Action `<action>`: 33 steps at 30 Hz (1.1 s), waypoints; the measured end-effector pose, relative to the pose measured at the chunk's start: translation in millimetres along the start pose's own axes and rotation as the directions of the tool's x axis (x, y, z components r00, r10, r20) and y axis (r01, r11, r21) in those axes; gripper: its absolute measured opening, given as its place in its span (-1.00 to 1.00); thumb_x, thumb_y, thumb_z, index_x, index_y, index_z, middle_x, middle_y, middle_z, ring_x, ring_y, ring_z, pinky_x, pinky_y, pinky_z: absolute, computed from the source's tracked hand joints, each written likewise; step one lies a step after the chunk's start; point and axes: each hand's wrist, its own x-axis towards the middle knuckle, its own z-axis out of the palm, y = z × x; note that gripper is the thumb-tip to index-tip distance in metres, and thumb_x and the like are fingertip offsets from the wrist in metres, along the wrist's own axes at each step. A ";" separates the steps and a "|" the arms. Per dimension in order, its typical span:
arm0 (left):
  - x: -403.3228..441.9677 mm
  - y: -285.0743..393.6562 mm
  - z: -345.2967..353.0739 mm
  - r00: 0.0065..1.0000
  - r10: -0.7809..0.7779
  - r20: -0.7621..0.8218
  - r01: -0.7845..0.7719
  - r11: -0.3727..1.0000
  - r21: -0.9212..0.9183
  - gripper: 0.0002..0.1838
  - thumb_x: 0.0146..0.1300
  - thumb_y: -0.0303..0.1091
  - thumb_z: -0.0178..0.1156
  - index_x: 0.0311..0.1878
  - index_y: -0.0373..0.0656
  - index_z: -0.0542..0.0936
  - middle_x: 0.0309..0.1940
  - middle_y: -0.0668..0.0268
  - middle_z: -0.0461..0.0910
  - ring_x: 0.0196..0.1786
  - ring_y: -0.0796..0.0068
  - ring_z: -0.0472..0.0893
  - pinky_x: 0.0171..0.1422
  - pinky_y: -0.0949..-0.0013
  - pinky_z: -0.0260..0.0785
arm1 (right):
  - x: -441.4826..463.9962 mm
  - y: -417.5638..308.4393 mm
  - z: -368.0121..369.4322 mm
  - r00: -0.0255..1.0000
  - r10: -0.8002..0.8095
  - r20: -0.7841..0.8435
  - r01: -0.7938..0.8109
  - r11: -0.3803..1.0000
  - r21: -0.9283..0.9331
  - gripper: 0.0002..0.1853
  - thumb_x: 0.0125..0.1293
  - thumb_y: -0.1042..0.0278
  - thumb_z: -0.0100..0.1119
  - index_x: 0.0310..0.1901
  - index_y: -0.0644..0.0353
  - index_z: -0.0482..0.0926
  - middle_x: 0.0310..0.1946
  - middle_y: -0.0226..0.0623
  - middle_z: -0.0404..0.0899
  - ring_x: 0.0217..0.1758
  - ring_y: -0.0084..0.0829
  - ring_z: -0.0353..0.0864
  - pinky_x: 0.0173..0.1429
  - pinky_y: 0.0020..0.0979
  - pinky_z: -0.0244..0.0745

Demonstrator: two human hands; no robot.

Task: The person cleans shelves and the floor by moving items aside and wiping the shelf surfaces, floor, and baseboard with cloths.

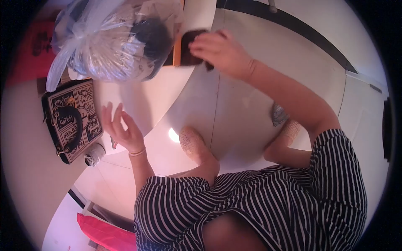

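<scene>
My left hand [123,127] hovers over the white table [138,104] with its fingers apart and nothing in them. A bracelet circles that wrist. Out at the table's edge, my right hand [222,52] has its fingers pressed together over a dark brown object [190,52], whose kind I cannot make out. Parts of this object show on both sides of the fingers; the thumb's grip is hidden. Beside it is an orange-edged item [177,46], partly covered by a knotted clear plastic bag [113,42] with dark contents.
A black and beige patterned handbag [73,119] lies at the table's left, with a coil of white cord [94,154] beside it. Red material [31,54] is at the far left. Below are a red cloth [104,232] and a silvery bag [278,113] near my foot.
</scene>
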 end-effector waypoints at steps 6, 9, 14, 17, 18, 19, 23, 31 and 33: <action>-5.3 14.6 18.1 0.985 -0.032 0.167 0.052 0.992 -0.111 -0.67 0.29 -0.62 0.15 0.11 -0.20 0.61 0.30 0.15 0.43 0.42 0.05 0.35 0.46 0.09 0.27 | 47.3 63.7 -25.8 0.993 0.115 -0.037 -0.121 0.964 -0.237 -0.64 0.23 0.37 0.08 0.04 0.23 0.65 0.18 -0.31 0.55 0.22 -0.30 0.43 0.19 -0.23 0.33; -11.8 10.4 31.3 0.985 -0.096 0.145 0.122 0.976 -0.179 -0.63 0.25 -0.63 0.14 0.12 -0.16 0.62 0.27 0.17 0.47 0.39 0.01 0.37 0.43 0.08 0.27 | 61.5 38.6 -8.0 0.861 0.496 0.109 -0.439 0.835 -0.333 -0.57 0.16 0.40 0.12 0.10 -0.05 0.65 0.16 -0.58 0.58 0.21 -0.44 0.50 0.24 -0.29 0.35; -12.3 8.8 37.8 0.978 -0.162 0.129 0.189 0.952 -0.239 -0.64 0.26 -0.65 0.13 0.10 -0.16 0.63 0.26 0.16 0.47 0.38 0.02 0.38 0.42 0.08 0.29 | 9.0 -38.8 -3.0 0.969 0.245 0.034 -0.245 0.969 -0.017 -0.62 0.14 0.37 0.19 0.05 0.00 0.67 0.14 -0.50 0.55 0.31 -0.43 0.38 0.22 -0.24 0.34; -11.5 7.6 36.9 0.978 -0.106 0.177 0.134 0.979 -0.154 -0.63 0.25 -0.67 0.12 0.09 -0.16 0.64 0.25 0.15 0.48 0.37 0.02 0.39 0.41 0.10 0.30 | 27.6 7.2 -0.8 0.969 0.246 0.025 -0.234 0.944 -0.232 -0.60 0.12 0.34 0.23 0.05 0.01 0.65 0.14 -0.52 0.54 0.26 -0.39 0.40 0.20 -0.20 0.35; -10.1 8.2 34.9 0.980 -0.090 0.177 0.117 0.982 -0.147 -0.63 0.25 -0.67 0.12 0.10 -0.17 0.64 0.24 0.14 0.48 0.37 0.02 0.40 0.40 0.10 0.31 | 39.2 21.7 -2.8 0.956 0.292 0.001 -0.268 0.880 -0.392 -0.57 0.09 0.31 0.26 0.08 0.00 0.64 0.15 -0.52 0.55 0.22 -0.35 0.42 0.20 -0.17 0.36; -9.8 7.7 33.1 0.982 -0.077 0.175 0.101 0.985 -0.137 -0.62 0.25 -0.68 0.11 0.10 -0.17 0.63 0.23 0.13 0.49 0.37 0.03 0.40 0.40 0.11 0.31 | 54.6 35.0 -11.6 0.941 0.339 -0.008 -0.316 0.868 -0.383 -0.62 0.12 0.35 0.21 0.03 0.08 0.66 0.11 -0.45 0.58 0.17 -0.32 0.44 0.16 -0.17 0.36; -14.5 4.3 34.0 0.982 -0.138 0.128 0.161 0.969 -0.187 -0.62 0.24 -0.69 0.11 0.10 -0.20 0.63 0.23 0.13 0.49 0.37 0.03 0.40 0.42 0.11 0.31 | 70.7 39.0 -0.5 0.896 0.387 -0.218 -0.435 0.862 -0.260 -0.67 0.16 0.38 0.14 -0.03 0.19 0.67 0.03 -0.33 0.61 0.13 -0.29 0.47 0.11 -0.20 0.35; -21.0 -8.2 35.1 0.887 -0.445 0.119 0.444 0.754 -0.485 -0.59 0.27 -0.71 0.04 0.17 -0.27 0.55 0.19 0.11 0.50 0.37 0.09 0.41 0.44 0.22 0.32 | 29.4 -77.7 20.6 0.887 0.454 -0.088 -0.462 0.877 -0.136 -0.53 0.04 0.27 0.31 0.06 0.10 0.62 0.13 -0.46 0.54 0.20 -0.30 0.42 0.18 -0.16 0.38; -22.0 -8.8 39.0 0.891 -0.440 0.112 0.427 0.731 -0.533 -0.60 0.26 -0.68 0.06 0.15 -0.24 0.58 0.14 0.12 0.52 0.32 0.11 0.44 0.41 0.23 0.32 | 21.1 -105.4 21.2 0.908 0.415 -0.048 -0.418 0.898 -0.135 -0.53 0.02 0.29 0.31 0.04 0.14 0.61 0.15 -0.43 0.53 0.18 -0.31 0.43 0.11 -0.20 0.38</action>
